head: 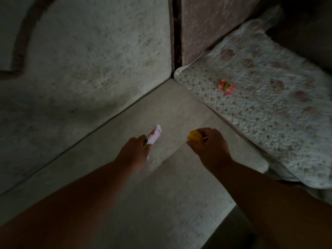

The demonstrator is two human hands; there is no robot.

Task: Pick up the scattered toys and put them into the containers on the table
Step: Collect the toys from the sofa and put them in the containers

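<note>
Head view: dim and blurred, looking down at two bare forearms over a pale floor [179, 112] in a corner between grey upholstered panels.
Left hand [135, 150]: clenched round a lilac toy [154, 136], which sticks out past the fingers; a bit of green shows at its lower end.
Right hand [209, 142]: clenched round a yellow toy [194, 136], most of it hidden in the fist.
Loose toy: a small pink toy [226, 85] lies alone on the quilt [269, 105] to the right, well apart from both hands.
Quilt: floral, nubbly, its near corner touching the floor edge; what it covers cannot be told.
Containers: none in sight, and no bench either.
Step in hand: gathering, it seems; both hands are full and carrying.
Next move: probably either dropping the two held toys into the containers, wherever they stand, or tucking one toy against the other to free fingers for the pink toy.
Risk: a third toy in a full fist may slip.
</note>
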